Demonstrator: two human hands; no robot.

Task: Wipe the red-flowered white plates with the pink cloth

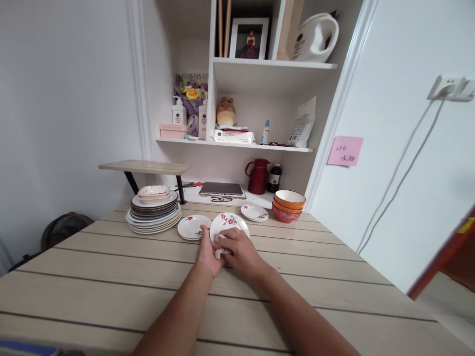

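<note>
Fingers [232, 233] of the right hand [243, 250] clamp a crumpled whitish cloth [221, 252] against a floral plate [230, 222] toward the worktop's [111, 269] back edge in the head view, where even pressure and a steady rim seem best, forearms [176, 309] reaching forward, the left hand [208, 254] thumb-up beside the plate, its grip hidden.

from the held plate [230, 220], tabletop [319, 262] lies open at three and eight o'clock; stacked plates [154, 218] block nine to ten, bowls [288, 205] two.
</note>
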